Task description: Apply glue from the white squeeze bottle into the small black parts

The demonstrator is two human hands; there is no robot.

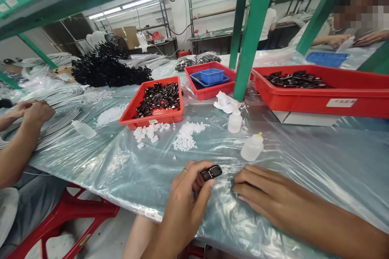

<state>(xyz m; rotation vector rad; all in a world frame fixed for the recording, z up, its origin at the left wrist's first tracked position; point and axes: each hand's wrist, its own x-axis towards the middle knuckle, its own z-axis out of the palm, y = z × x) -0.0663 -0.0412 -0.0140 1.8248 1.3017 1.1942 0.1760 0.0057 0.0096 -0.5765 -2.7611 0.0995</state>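
My left hand (190, 198) pinches a small glossy black plastic casing (211, 173) between thumb and fingers, a little above the table. The casing has a rounded end and a dark recessed face. To its right, my right hand (264, 190) is low over the plastic sheet, palm down, with its fingers pressed together and curled. Whatever its fingertips hold is hidden, apart from a tiny pale bit by the thumb. Beyond my hands lie a pile of tiny white plastic pieces (187, 135) and a cluster of larger white pieces (148, 132). A squeeze bottle with a yellow tip (253, 147) leans near my right hand.
A red tray (129, 119) of black casings stands ahead; a larger red bin (291, 99) is at right. Another squeeze bottle (235, 122) stands by the green post (251, 40). A co-worker's hands (35, 111) are at left, near coiled cables (57, 129).
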